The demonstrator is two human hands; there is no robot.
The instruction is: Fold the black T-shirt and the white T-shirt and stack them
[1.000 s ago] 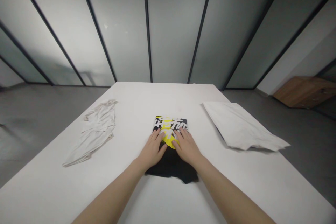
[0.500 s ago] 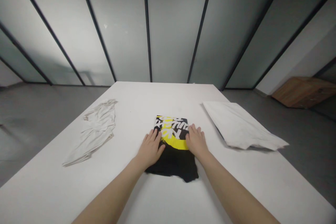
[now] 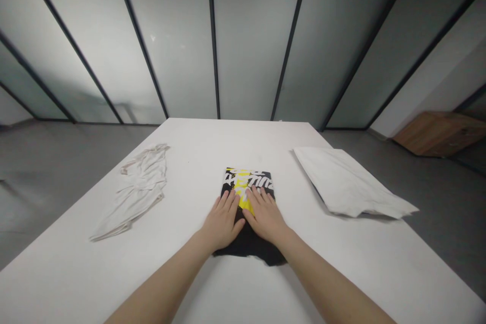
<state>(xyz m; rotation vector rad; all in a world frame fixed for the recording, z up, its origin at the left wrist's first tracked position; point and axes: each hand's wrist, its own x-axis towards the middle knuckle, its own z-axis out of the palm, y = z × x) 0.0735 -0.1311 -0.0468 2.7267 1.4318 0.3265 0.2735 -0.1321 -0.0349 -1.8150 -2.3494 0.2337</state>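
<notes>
A folded black shirt (image 3: 248,179) with a yellow and white print lies in the middle of the white table (image 3: 235,288). My left hand (image 3: 222,220) rests flat on its left half, fingers stretched out. My right hand (image 3: 263,214) lies flat beside it on the right half, fingers spread and pointing away from me. The two hands touch side by side over the shirt's middle and cover most of the print. Neither hand holds anything.
A crumpled off-white garment (image 3: 135,190) lies on the table's left side. A folded white cloth (image 3: 347,185) sits at the right, overhanging the table's edge. Frosted glass panels stand behind the table, and a wooden cabinet (image 3: 436,131) is on the floor far right.
Half a second ago my hands were apart at the shirt's left and right edges. They have slid back together to the middle, as they were a second ago.
</notes>
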